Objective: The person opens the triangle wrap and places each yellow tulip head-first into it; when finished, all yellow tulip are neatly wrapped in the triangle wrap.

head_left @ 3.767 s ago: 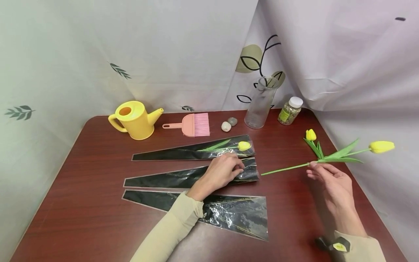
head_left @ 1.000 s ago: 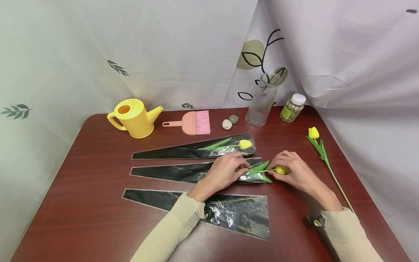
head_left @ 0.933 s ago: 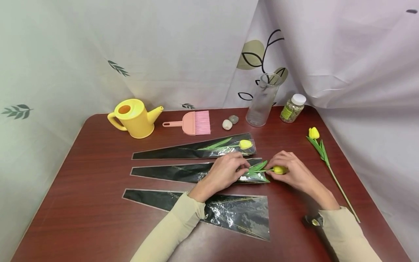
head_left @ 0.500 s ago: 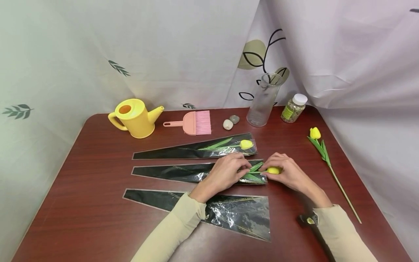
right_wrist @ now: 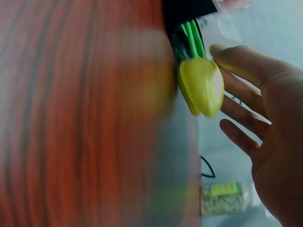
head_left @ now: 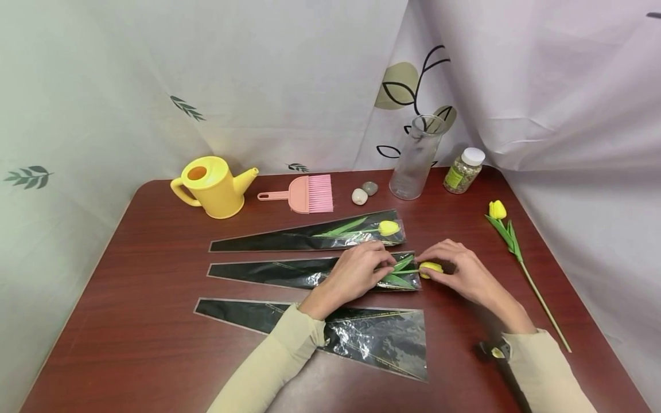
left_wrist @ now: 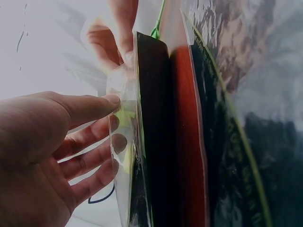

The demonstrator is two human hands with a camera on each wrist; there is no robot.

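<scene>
Mid-desk, left hand (head_left: 356,274) is pinching the middle sleeve (head_left: 310,273) mouth open while right hand (head_left: 459,272), its grip relaxed, is nudging the yellow tulip (head_left: 430,268) in; the bloom, I judge, needs pushing fully inside.

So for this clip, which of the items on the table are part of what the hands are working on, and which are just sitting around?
In use:
- left hand holding the middle sleeve open at its mouth
- right hand at the yellow tulip, stem inside that sleeve
- filled sleeve
- empty sleeve
- loose tulip

Lying about:
- watering can
- pink brush
- two stones
- glass vase
- small jar
</scene>
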